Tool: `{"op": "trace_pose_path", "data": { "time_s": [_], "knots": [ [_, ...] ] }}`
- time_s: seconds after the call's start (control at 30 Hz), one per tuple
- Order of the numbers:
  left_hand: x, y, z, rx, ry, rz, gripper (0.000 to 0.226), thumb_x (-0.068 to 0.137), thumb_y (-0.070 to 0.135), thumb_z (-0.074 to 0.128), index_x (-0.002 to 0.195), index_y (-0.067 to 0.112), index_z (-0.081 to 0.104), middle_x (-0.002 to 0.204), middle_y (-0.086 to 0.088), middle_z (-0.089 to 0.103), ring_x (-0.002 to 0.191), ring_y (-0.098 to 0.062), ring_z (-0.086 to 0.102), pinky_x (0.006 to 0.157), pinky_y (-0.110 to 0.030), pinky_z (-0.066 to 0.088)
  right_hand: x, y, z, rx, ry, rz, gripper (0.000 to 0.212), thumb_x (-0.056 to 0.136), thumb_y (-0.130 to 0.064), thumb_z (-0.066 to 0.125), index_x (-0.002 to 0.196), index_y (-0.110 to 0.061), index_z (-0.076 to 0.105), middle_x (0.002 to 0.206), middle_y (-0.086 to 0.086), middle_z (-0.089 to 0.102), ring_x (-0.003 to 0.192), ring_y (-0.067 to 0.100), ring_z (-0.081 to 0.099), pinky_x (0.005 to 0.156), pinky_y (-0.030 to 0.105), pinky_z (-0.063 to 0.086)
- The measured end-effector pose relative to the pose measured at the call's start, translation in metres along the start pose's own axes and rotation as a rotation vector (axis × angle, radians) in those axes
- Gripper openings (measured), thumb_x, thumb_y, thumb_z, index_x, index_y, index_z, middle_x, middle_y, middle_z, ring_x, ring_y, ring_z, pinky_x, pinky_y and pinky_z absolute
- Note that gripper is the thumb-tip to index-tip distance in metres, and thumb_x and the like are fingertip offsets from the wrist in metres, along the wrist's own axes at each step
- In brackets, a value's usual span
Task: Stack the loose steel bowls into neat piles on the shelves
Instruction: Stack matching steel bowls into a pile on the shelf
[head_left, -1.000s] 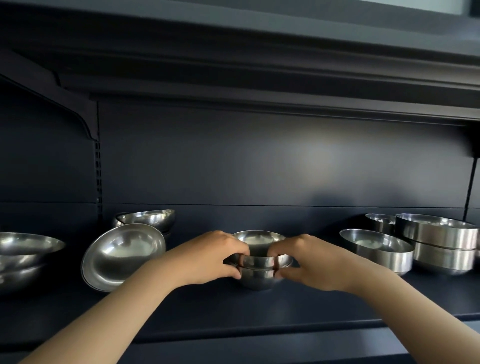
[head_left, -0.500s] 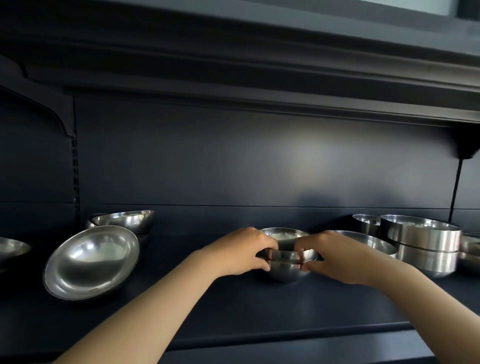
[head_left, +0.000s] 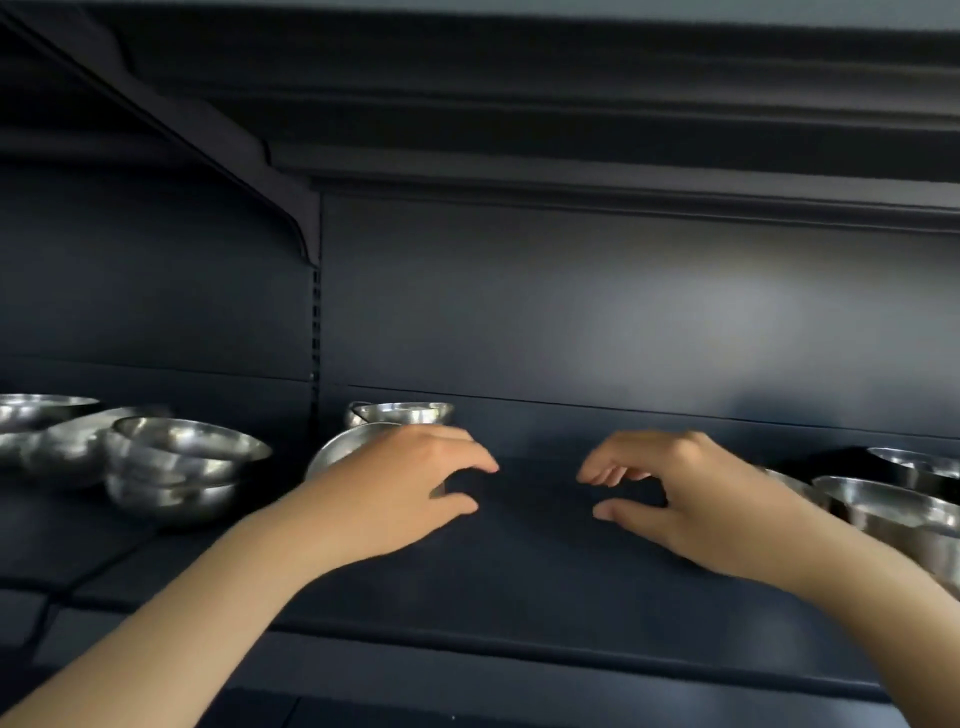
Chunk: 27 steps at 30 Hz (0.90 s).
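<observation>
Over a dark shelf (head_left: 519, 582), left hand (head_left: 400, 493) and right hand (head_left: 680, 499) hover apart, fingers loosely curved, holding nothing. Steel bowls (head_left: 182, 467) sit stacked far left; more bowls (head_left: 893, 514) sit right. No writing is readable.

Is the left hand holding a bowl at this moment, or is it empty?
Empty. The left hand hovers over bare shelf, fingers loosely curved round nothing; the tilted bowl sits behind it.
</observation>
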<state>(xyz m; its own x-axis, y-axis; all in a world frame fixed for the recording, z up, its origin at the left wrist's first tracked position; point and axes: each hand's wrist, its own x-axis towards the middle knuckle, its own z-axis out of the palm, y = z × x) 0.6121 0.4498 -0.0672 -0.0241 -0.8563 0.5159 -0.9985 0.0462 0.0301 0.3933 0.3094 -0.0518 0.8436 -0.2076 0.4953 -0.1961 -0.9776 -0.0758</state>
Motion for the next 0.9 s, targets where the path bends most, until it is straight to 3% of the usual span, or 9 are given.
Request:
{"op": "trace_pose_path", "data": {
  "time_s": [0.07,0.17,0.3,0.37,0.43,0.53,0.77,0.9],
  "knots": [
    [-0.027,-0.031,-0.016,-0.031,-0.004,-0.073,0.033,0.087,0.033,0.063,0.119,0.038,0.06,0.113,0.033,0.051,0.107,0.014,0.044,0.094,-0.003,0.03,0.018,-0.02,0.02,0.051,-0.008,-0.019,0.019,0.083,-0.023,0.07,0.1,-0.026,0.066,0.089,-0.026,0.057,0.093,-0.008,0.052,0.08,0.007,0.041],
    [-0.058,-0.072,-0.027,-0.003,-0.063,-0.104,0.034,0.089,0.033,0.06,0.122,0.041,0.057,0.117,0.034,0.048,0.105,0.019,0.038,0.084,0.005,0.024,0.04,-0.042,0.051,0.074,0.01,-0.008,0.019,0.085,-0.02,0.068,0.102,-0.028,0.065,0.088,-0.026,0.055,0.091,-0.007,0.053,0.079,0.012,0.044],
    [-0.079,-0.112,-0.025,0.079,-0.137,0.012,0.039,0.092,0.024,0.056,0.127,0.041,0.052,0.127,0.03,0.047,0.11,0.019,0.032,0.088,0.006,0.015,0.065,-0.066,0.088,0.042,-0.002,-0.004,0.027,0.086,-0.015,0.064,0.105,-0.034,0.06,0.091,-0.027,0.051,0.084,0.001,0.055,0.075,0.017,0.046],
    [-0.081,-0.123,-0.022,0.092,-0.137,0.079,0.04,0.092,0.018,0.055,0.126,0.038,0.054,0.127,0.026,0.049,0.113,0.014,0.036,0.094,0.0,0.02,0.073,-0.075,0.103,-0.003,-0.051,-0.017,0.029,0.088,-0.017,0.061,0.111,-0.033,0.057,0.103,-0.027,0.052,0.09,0.002,0.057,0.079,0.02,0.047],
    [-0.079,-0.13,-0.017,0.101,-0.136,0.147,0.037,0.091,0.02,0.056,0.124,0.036,0.055,0.124,0.023,0.051,0.114,0.008,0.039,0.101,-0.011,0.03,0.077,-0.079,0.113,-0.074,-0.073,-0.023,0.029,0.088,-0.019,0.058,0.112,-0.034,0.056,0.114,-0.023,0.053,0.099,0.003,0.055,0.082,0.02,0.046],
    [-0.073,-0.133,-0.01,0.109,-0.134,0.231,0.029,0.091,0.027,0.057,0.12,0.031,0.057,0.12,0.018,0.054,0.114,0.002,0.041,0.1,-0.021,0.037,0.078,-0.082,0.118,-0.115,-0.078,-0.014,0.025,0.087,-0.022,0.058,0.108,-0.034,0.058,0.114,-0.02,0.055,0.103,0.002,0.052,0.082,0.012,0.04],
    [-0.057,-0.127,0.002,0.1,-0.103,0.283,0.018,0.096,0.026,0.049,0.102,0.021,0.066,0.102,0.007,0.06,0.101,-0.003,0.049,0.086,-0.021,0.042,0.077,-0.087,0.115,-0.179,-0.111,-0.043,0.012,0.089,-0.02,0.056,0.098,-0.021,0.064,0.103,-0.006,0.061,0.1,0.011,0.053,0.085,0.022,0.042],
    [-0.036,-0.109,0.003,-0.026,-0.097,0.29,0.02,0.095,0.027,0.052,0.105,0.021,0.069,0.103,0.007,0.064,0.101,-0.003,0.051,0.091,-0.023,0.042,0.061,-0.075,0.09,-0.193,-0.063,0.023,0.01,0.088,-0.017,0.059,0.094,-0.019,0.066,0.097,-0.007,0.063,0.093,0.01,0.054,0.076,0.012,0.035]
  ]
}}
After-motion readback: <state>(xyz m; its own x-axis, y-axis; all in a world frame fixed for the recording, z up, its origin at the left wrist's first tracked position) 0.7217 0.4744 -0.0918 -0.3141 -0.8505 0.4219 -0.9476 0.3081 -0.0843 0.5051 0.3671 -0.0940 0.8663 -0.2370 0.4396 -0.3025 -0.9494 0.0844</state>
